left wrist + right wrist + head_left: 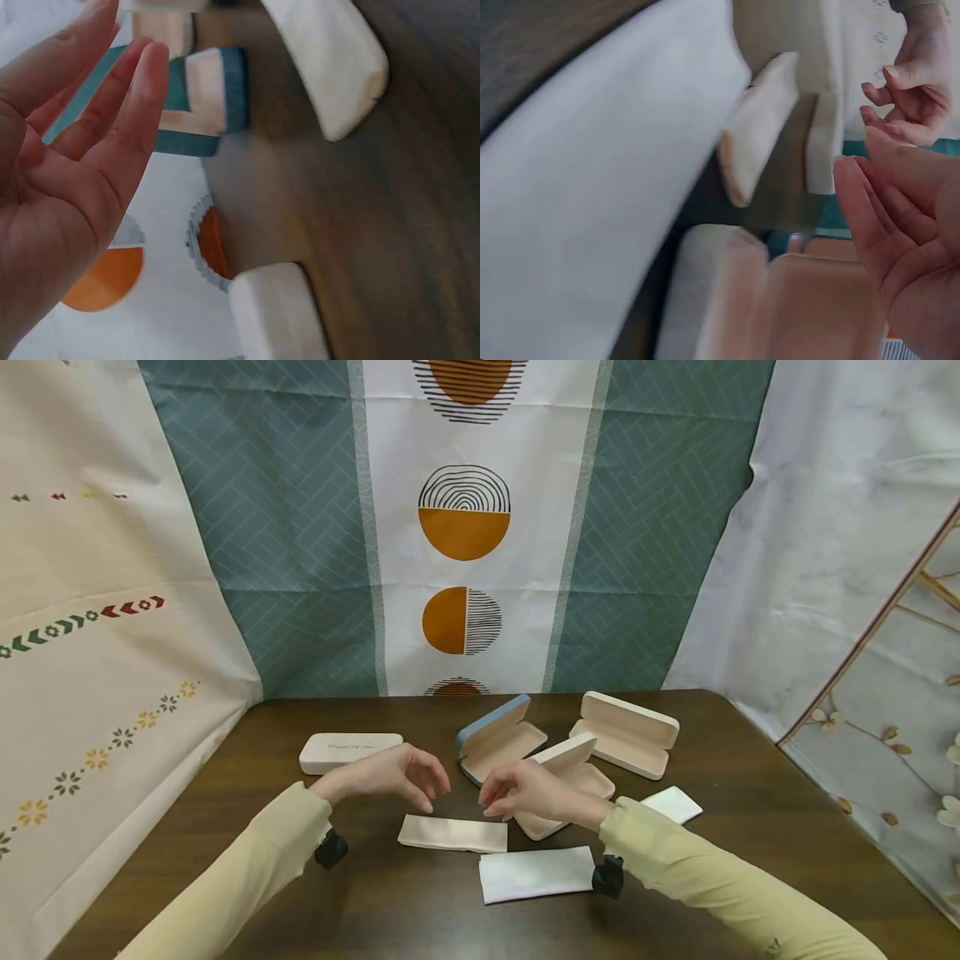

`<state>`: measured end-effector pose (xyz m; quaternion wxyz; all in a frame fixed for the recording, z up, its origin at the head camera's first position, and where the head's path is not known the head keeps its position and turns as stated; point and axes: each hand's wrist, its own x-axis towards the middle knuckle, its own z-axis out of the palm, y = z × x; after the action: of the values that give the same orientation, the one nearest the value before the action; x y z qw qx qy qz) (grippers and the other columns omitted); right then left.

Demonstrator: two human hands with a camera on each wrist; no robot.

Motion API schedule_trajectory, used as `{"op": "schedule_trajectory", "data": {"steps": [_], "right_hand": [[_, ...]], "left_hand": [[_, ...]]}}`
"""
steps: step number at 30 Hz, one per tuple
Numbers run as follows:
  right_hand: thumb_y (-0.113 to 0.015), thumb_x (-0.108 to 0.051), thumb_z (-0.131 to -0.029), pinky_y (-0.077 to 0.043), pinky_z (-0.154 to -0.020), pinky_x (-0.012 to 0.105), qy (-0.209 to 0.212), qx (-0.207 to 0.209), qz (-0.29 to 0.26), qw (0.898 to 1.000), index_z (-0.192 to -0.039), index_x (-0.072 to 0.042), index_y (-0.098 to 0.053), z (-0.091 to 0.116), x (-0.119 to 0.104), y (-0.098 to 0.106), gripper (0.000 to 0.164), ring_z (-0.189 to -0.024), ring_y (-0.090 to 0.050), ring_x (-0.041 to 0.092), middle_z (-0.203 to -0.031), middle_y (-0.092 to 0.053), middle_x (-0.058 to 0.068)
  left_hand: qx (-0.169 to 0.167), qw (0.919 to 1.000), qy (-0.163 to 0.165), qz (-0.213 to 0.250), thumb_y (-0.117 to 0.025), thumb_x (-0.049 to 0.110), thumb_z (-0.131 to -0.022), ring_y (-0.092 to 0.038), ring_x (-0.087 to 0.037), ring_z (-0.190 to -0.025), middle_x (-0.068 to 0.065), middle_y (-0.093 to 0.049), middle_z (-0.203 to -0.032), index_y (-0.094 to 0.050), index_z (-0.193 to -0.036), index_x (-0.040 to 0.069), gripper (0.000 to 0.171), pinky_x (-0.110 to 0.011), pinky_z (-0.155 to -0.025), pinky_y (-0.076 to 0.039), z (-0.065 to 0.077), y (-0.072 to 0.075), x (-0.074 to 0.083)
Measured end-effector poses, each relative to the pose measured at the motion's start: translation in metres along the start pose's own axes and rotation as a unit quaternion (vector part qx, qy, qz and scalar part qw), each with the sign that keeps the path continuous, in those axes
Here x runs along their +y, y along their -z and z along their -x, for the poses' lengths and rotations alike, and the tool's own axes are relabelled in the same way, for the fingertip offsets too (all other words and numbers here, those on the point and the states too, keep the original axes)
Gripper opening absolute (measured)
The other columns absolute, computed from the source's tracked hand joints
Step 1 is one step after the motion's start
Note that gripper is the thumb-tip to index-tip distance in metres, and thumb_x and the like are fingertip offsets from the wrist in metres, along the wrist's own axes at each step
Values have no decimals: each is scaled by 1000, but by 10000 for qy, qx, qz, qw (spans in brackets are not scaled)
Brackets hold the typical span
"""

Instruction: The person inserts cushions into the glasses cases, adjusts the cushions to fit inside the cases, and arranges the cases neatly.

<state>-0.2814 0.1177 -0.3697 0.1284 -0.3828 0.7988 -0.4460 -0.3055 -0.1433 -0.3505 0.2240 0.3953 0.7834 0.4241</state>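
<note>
My left hand (392,774) hovers above the table with fingers loosely bent and nothing in them. Facing it, my right hand (534,792) also hangs in the air, empty, its thumb and fingers relaxed. Below and between them lies a folded cream cloth (452,834), touched by neither hand. A larger folded white cloth (536,874) is nearer the front, below the right hand. Behind the right hand stands an open white glasses case (588,778), partly hidden by it. A closed white glasses case (330,755) lies behind the left wrist.
An open blue glasses case (495,727) sits at the back middle. Another open cream glasses case (624,733) stands at the back right. A second white cloth (677,804) lies right of the cases, partly behind the right sleeve. A patterned curtain (300,527) hangs behind the table.
</note>
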Motion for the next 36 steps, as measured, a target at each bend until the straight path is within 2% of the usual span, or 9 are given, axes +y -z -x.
{"op": "schedule_trajectory", "data": {"steps": [5, 11, 16, 24, 27, 36], "right_hand": [[-69, 4, -76, -50, -57, 26, -72, -38, 499, 9987, -87, 3, -64, 2, 13, -8, 12, -68, -60, 13, -76, -63, 0], [-71, 3, -74, -47, -63, 21, 206, 18, 1343, 9907, -88, 0, -66, 4, 19, -13, 15, -71, -59, 7, -79, -64, 1], [-72, 2, -74, -47, -66, 22, 382, 9, 1932, 9804, -91, -1, -66, 5, 22, -16, 19, -75, -58, 9, -85, -64, 3], [-75, 3, -70, -46, -66, 22, 215, -35, 1956, 9804, -90, -1, -65, 7, 26, -21, 23, -73, -56, 10, -82, -62, 2], [-75, 3, -70, -45, -65, 22, 270, -34, 2032, 9788, -89, -1, -64, 7, 26, -24, 23, -72, -55, 11, -80, -60, 1], [-75, 3, -70, -43, -63, 20, 258, 18, 2129, 9767, -88, -3, -62, 9, 23, -29, 23, -70, -51, 10, -76, -57, -1]], "left_hand": [[-50, 9995, 243, 175, -71, -4, -74, -56, -36, -88, -22, -59, -99, -62, -101, -4, 28, -32, -73, -48, 4, -4, -16], [-56, 9995, 303, 52, -71, -5, -73, -56, -38, -87, -19, -61, -97, -63, -99, -4, 27, -31, -72, -48, 5, -5, -29], [-87, 9995, 309, -61, -73, -4, -72, -57, -35, -84, -16, -62, -93, -63, -98, -4, 28, -30, -71, -47, 4, -5, -37], [-174, 9991, 328, -182, -74, -4, -71, -56, -25, -76, -14, -61, -87, -63, -96, -5, 27, -28, -67, -47, 4, -8, -44], [-183, 9989, 364, -246, -74, -4, -70, -55, -22, -75, -12, -61, -85, -63, -95, -5, 27, -28, -66, -46, 4, -9, -46], [-193, 9944, 596, -846, -77, 2, -69, -49, -14, -68, -1, -55, -73, -64, -89, 4, 23, -24, -60, -41, 3, -15, -50]]}}
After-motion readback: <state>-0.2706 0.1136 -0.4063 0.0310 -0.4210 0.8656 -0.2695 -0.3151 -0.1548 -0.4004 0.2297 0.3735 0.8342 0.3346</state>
